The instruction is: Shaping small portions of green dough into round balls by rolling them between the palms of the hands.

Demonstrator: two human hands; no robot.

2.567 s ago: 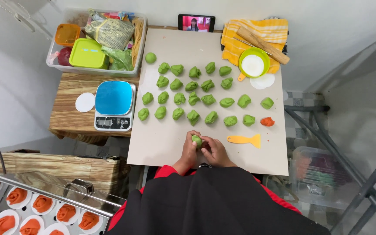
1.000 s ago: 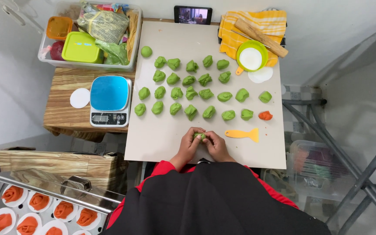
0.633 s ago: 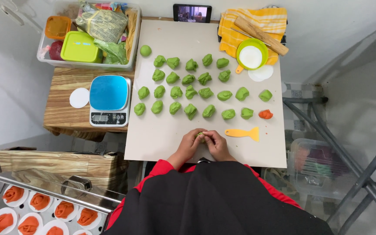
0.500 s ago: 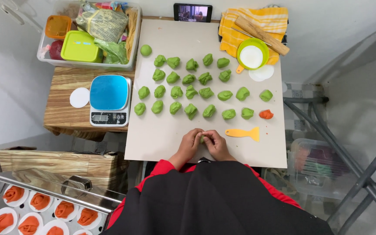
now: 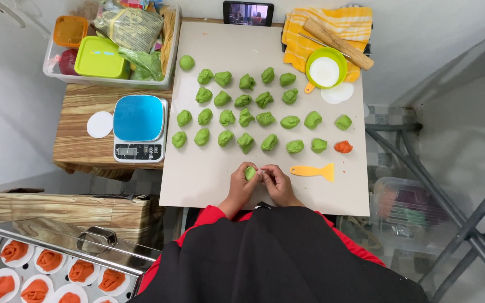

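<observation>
Near the board's [image 5: 209, 174] front edge, left hand [image 5: 241, 185] and right hand [image 5: 276, 182] pinch 1 green dough lump [image 5: 250, 172] between fingertips; it is roundish, no clear long axis. Behind it, 3 rows of green lumps [image 5: 254, 118]; yellow scraper [image 5: 312, 171] just right, handle pointing left.

A beige work table [image 5: 197, 179] is standing against a pale white wall [image 5: 439, 33], with a lower wood-grain side table [image 5: 79, 106] sitting just beside its left edge. Grey metal frame legs [image 5: 450, 224] are crossing over a light tiled floor [image 5: 383, 115] on the right. Soft, even light is falling across everything, casting only faint shadows.
</observation>
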